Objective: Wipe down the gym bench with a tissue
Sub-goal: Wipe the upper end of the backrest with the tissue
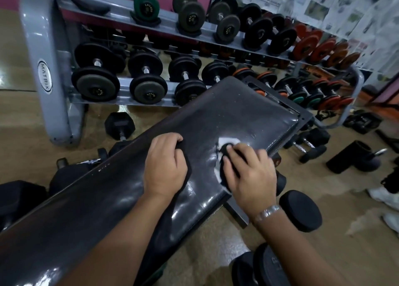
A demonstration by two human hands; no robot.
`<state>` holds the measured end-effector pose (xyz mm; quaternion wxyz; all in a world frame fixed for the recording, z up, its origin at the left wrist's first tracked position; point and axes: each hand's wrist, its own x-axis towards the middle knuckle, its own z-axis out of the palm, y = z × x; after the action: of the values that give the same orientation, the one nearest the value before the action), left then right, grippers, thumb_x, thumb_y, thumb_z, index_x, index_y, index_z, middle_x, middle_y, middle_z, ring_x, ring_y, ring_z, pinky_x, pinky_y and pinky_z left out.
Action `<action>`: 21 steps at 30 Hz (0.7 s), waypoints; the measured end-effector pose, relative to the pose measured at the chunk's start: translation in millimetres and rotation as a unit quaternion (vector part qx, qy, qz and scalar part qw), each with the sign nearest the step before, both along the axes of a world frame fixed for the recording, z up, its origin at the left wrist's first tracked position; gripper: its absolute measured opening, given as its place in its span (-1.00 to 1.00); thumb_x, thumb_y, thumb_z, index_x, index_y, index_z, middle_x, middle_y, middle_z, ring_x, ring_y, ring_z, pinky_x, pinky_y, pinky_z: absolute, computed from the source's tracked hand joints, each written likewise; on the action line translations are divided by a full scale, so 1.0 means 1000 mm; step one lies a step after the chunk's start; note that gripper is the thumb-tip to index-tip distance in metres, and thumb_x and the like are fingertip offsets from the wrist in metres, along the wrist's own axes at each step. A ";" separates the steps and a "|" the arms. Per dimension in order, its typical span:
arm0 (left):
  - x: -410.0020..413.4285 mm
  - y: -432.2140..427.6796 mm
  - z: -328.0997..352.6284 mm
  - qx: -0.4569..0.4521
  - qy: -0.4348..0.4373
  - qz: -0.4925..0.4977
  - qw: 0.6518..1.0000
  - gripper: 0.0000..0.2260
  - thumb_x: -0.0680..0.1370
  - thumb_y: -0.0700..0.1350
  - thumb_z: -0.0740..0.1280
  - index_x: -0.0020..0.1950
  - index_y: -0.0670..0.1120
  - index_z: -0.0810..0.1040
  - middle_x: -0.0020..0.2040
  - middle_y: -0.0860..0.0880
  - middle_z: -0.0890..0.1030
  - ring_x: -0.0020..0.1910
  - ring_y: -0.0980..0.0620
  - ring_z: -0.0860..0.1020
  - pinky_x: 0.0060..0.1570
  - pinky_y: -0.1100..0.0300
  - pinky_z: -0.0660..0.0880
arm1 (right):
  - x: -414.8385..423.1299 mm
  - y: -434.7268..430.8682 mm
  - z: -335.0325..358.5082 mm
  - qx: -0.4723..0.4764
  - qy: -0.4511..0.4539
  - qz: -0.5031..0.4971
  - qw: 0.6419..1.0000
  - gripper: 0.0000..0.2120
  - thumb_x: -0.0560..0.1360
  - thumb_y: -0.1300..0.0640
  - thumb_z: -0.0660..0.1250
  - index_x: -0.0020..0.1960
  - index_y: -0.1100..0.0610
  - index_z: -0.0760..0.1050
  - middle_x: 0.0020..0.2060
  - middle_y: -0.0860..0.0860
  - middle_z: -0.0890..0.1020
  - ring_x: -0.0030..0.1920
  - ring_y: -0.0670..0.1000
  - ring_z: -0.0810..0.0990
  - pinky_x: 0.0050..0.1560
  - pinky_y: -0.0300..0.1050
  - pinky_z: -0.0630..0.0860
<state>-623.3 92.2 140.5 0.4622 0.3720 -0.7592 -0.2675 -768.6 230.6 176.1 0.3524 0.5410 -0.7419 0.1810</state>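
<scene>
The black padded gym bench (226,113) runs diagonally from the lower left to the upper right. A white tissue (227,141) lies on its pad near the right edge, mostly covered by my right hand (248,173), which presses down on it; white bits show past the fingertips and beside the thumb. My left hand (165,167) rests on the middle of the pad, its fingers curled in over a dark matte patch I cannot identify. The pad shines with wet streaks around the tissue. A metal watch (267,212) is on my right wrist.
A grey dumbbell rack (46,69) with several dumbbells stands just behind the bench. Loose dumbbells (119,124) and a black roller (347,156) lie on the brown floor. More round weights (301,210) sit close under the bench's right side.
</scene>
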 end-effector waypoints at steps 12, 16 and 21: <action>-0.004 -0.002 -0.005 -0.060 -0.009 -0.006 0.998 -0.65 0.52 -0.12 0.19 0.17 -0.10 0.70 0.14 -0.03 0.65 0.21 -0.02 0.52 0.21 -0.06 0.52 | -0.033 -0.013 0.023 0.000 -0.025 -0.017 1.000 -0.73 0.59 -0.04 0.28 0.16 0.05 0.65 0.10 -0.08 0.63 -0.10 0.08 0.47 -0.16 0.03 0.38; -0.004 -0.002 -0.005 -0.061 -0.007 -0.008 0.998 -0.65 0.53 -0.12 0.18 0.18 -0.10 0.70 0.14 -0.02 0.65 0.21 -0.03 0.52 0.22 -0.07 0.51 | -0.013 -0.013 0.011 0.037 -0.024 0.041 0.998 -0.73 0.61 -0.05 0.26 0.19 0.02 0.63 0.13 -0.12 0.61 -0.09 0.06 0.46 -0.13 0.04 0.37; -0.005 -0.001 -0.005 -0.067 -0.001 -0.005 0.998 -0.65 0.52 -0.14 0.19 0.17 -0.12 0.70 0.14 -0.04 0.66 0.21 -0.02 0.52 0.22 -0.05 0.52 | -0.048 0.005 0.023 0.038 -0.002 0.030 0.999 -0.74 0.59 -0.04 0.31 0.17 0.02 0.66 0.10 -0.12 0.64 -0.11 0.01 0.42 -0.13 -0.06 0.30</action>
<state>-628.0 90.9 135.6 0.4842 0.3363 -0.7778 -0.2179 -816.9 235.7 199.5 0.3245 0.5758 -0.7323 0.1639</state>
